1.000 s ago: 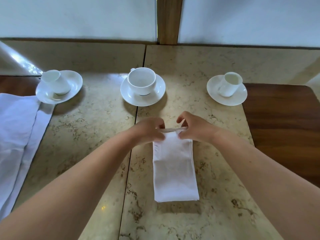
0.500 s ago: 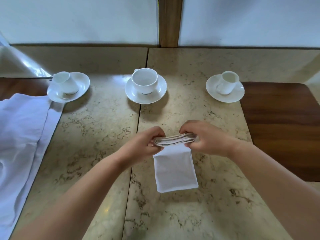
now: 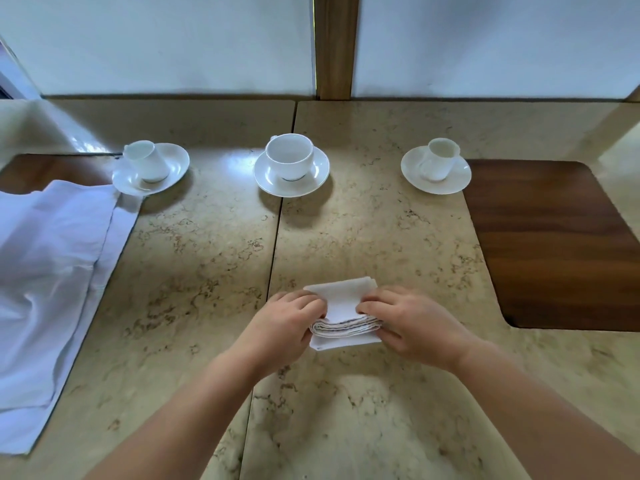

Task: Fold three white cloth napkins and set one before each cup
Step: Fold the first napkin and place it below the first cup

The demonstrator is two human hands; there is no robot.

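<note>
A white cloth napkin (image 3: 341, 306) lies folded into a small thick rectangle on the marble table, in front of me. My left hand (image 3: 284, 327) grips its left side and my right hand (image 3: 412, 323) grips its right side, with the layered edges showing between them. Three white cups on saucers stand in a row farther back: a left cup (image 3: 143, 161), a middle cup (image 3: 290, 155) and a right cup (image 3: 440, 159). Unfolded white napkins (image 3: 48, 271) lie spread at the table's left edge.
The marble table (image 3: 381, 237) has a seam running down its middle. A dark wooden panel (image 3: 554, 244) lies at the right, and another shows at the far left. A white wall with a wooden post (image 3: 336, 46) stands behind the cups.
Both hands brought the napkin's far end toward me over its near end, so the long strip is now a short thick stack. The hands came nearer to me.
</note>
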